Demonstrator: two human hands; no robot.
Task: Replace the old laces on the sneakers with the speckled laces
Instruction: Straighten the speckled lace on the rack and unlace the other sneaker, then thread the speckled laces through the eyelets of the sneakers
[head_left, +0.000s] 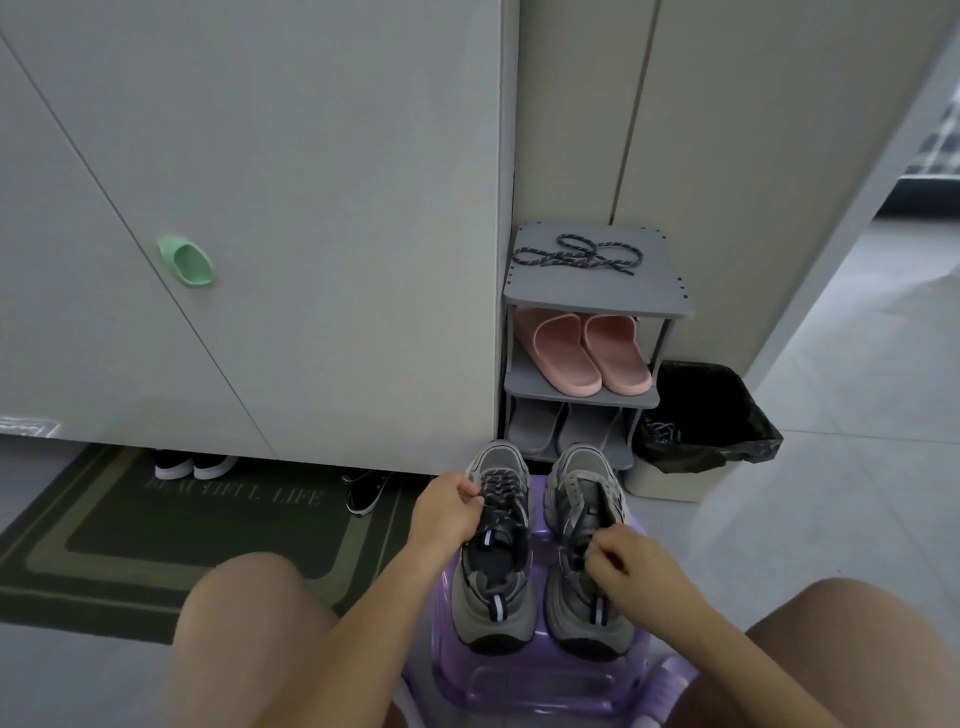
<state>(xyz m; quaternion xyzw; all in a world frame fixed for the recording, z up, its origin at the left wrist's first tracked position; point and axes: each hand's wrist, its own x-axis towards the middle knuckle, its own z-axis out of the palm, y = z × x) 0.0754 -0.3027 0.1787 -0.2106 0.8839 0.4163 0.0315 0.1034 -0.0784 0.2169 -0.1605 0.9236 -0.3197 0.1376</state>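
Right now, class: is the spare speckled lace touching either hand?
Apart. The head view shows the speckled lace lying on the shoe rack top, with the left hand and right hand down at the sneakers.

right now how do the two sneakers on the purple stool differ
The left sneaker carries dark speckled laces; the right sneaker has old laces that look paler grey. The left hand pinches the dark speckled laces toward the toe; the right hand pinches the old laces nearer the collar. Both are grey, side by side on the purple stool, heels toward the person.
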